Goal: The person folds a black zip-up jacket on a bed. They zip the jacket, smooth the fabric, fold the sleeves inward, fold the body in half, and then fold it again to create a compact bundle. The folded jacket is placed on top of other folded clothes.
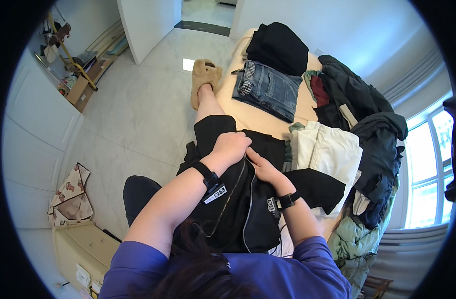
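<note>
A black zip-up jacket is spread over my lap, its two zipper edges parting toward my body. My left hand is closed at the top of the zipper, with its fingertips pinched on the jacket there. Close beside it, my right hand grips the jacket's other edge, thumb toward the zipper line. The zipper pull is hidden by my fingers. Both wrists carry black straps with small tagged devices. One black sleeve stretches to the right over white clothing.
Folded jeans and a folded black garment lie on the peach-covered bed. Folded white clothes are at my right, with dark jackets and a pale green garment beyond. A cardboard box stands far left.
</note>
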### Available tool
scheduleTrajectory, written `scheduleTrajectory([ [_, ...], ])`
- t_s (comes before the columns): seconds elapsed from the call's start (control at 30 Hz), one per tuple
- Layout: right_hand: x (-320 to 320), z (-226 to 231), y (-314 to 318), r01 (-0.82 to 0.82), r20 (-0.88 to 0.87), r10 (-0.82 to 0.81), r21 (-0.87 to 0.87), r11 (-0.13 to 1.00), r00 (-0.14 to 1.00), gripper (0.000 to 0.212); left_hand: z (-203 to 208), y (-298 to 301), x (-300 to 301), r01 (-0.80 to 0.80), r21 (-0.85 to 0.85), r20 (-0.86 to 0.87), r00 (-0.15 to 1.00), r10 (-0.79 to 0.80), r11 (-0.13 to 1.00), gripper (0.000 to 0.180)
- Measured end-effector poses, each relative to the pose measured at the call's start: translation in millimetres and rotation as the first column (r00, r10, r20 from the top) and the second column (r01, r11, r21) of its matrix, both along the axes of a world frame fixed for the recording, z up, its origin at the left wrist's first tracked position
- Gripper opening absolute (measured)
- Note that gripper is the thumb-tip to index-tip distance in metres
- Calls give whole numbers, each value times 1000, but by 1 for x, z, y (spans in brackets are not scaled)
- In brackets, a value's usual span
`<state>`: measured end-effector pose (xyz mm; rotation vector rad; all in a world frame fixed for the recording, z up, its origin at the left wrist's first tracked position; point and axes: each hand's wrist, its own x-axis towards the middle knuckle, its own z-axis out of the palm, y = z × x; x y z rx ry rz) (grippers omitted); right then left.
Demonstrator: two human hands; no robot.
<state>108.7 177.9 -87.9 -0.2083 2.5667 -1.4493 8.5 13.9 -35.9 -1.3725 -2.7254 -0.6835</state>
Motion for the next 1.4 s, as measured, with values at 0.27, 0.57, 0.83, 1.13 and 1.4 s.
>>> scheduleTrajectory([
  [0.27,3,16,-25,111,46,-126,250,962,991,62,1,7,-6,3,-88,21,1000,-1,996,10],
  [0.57,1,16,14,-3,213,70,-301,954,975,64,11,10,1,56,-145,-12,998,-58,988,8],
  [0.83,-19,-2,22,177,411,-38,-305,936,911,41,20,14,14,211,-143,-93,970,-225,967,10],
  [1.13,-50,-29,21,-77,220,120,-193,978,968,54,15,10,24,251,164,-127,965,-232,954,3],
  [1.4,-61,-32,17,-52,364,71,-60,997,929,75,24,-5,37,283,89,-200,944,-261,955,5],
])
